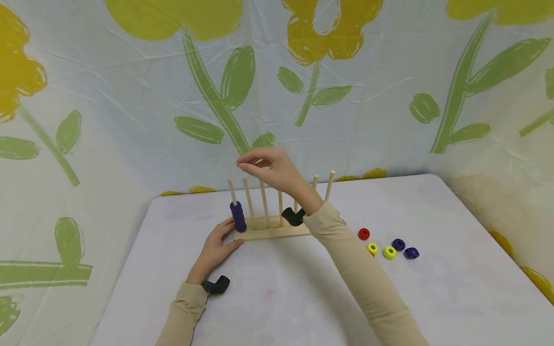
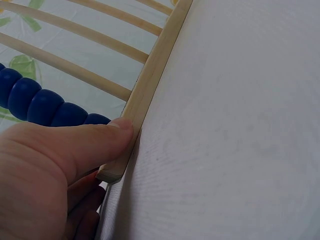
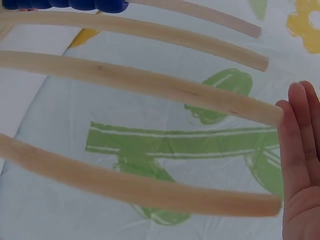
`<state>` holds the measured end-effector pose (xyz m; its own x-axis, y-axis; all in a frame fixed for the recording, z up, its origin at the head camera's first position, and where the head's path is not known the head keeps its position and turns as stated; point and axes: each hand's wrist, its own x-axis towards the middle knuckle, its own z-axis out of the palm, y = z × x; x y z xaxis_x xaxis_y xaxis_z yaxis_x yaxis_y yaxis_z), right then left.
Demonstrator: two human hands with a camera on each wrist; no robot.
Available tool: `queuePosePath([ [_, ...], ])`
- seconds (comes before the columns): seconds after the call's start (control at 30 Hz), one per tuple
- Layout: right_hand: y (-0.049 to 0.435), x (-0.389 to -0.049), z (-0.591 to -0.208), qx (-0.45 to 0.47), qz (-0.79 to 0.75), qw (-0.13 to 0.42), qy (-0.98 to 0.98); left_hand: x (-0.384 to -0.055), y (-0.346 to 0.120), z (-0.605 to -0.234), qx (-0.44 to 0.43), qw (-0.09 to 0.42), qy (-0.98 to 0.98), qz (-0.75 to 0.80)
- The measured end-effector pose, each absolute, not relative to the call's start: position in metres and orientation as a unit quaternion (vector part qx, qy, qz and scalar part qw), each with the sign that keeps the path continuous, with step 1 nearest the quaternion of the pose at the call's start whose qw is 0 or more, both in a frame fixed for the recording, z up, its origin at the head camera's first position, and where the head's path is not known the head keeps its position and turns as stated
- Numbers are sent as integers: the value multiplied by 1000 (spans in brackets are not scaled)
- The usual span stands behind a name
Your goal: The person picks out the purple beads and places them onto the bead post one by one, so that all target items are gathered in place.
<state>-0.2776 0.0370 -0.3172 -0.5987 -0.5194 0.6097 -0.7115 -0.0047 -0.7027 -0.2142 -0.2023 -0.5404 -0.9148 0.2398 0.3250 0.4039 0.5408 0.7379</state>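
Note:
A wooden peg stand (image 1: pixel 272 234) with several upright pegs stands near the back of the table. Its leftmost peg carries a stack of purple beads (image 1: pixel 238 217), which look blue in the left wrist view. My left hand (image 1: pixel 219 244) grips the left end of the base; the thumb (image 2: pixel 107 137) presses its front edge and the other fingers are partly hidden behind it. Above the pegs is my right hand (image 1: pixel 274 168), thumb and fingertips close together with no bead visible between them. Straight fingers (image 3: pixel 297 135) show beside the peg tips in the right wrist view.
Right of the stand lie loose beads: a red bead (image 1: pixel 364 234), two yellow beads (image 1: pixel 389 252) and two purple beads (image 1: pixel 411 253). Something orange-red is partly hidden under one yellow bead. My right sleeve (image 1: pixel 359 269) covers part of the stand's right end. A flower-printed cloth (image 1: pixel 143 96) hangs behind.

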Motion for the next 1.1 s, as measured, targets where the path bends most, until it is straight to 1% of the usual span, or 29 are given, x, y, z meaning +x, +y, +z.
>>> queuePosePath([
  [0.23, 57, -268, -309, 448, 559, 122, -687, -214, -203, -541, -170, 76, -873, -451],
  [0.57, 96, -255, -303, 437, 564, 143, -686, -213, -202, -539, -178, 90, -872, -446],
  [0.93, 142, -241, -301, 424, 580, 168, -674, -213, -203, -539, -175, 84, -875, -444],
  [1.1, 165, -235, -307, 406, 590, 183, -673, -213, -203, -538, -168, 72, -874, -451],
])
